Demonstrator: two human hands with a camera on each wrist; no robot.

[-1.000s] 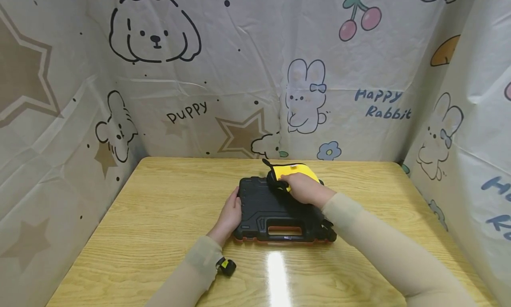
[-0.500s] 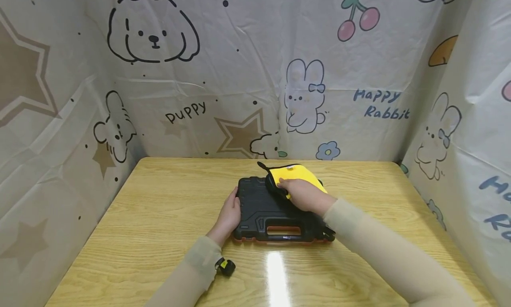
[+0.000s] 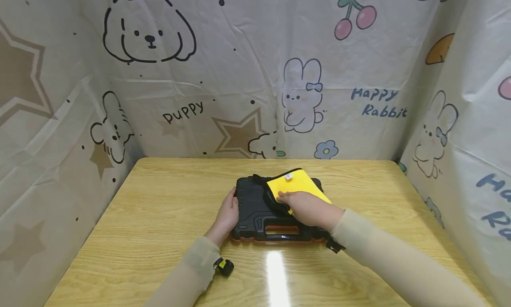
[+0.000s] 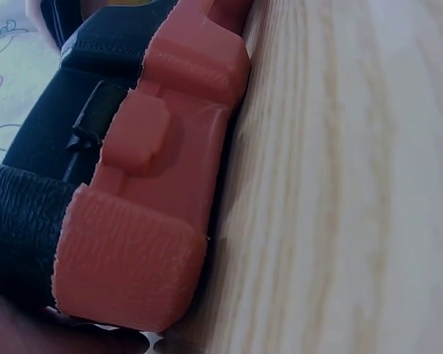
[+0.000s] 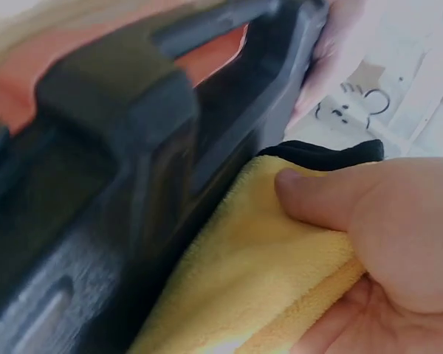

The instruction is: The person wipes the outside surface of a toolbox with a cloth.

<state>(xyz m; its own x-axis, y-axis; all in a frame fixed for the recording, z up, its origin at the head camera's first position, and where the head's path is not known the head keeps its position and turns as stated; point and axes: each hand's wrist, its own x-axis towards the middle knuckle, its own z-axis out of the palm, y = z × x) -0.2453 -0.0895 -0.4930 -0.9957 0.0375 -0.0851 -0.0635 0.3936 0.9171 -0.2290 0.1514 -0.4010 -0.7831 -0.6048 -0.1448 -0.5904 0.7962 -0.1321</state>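
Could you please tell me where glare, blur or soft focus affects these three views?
Head view: sharp overall, with a bright strip of glare on the table just in front of the toolcase. Left wrist view: the orange case edge is fairly crisp, while the wood grain beside it smears. Right wrist view: the black case is soft and blurred; the yellow cloth and right hand read clearer.

The head camera looks forward and down from above the near edge of the table [image 3: 151, 218], taking in both forearms and the black case [image 3: 255, 205]. The left wrist camera sits low on the tabletop, tight against the case's orange edge. The right wrist camera looks along the case lid, very near the yellow cloth [image 5: 258, 280]. All three views share the case.
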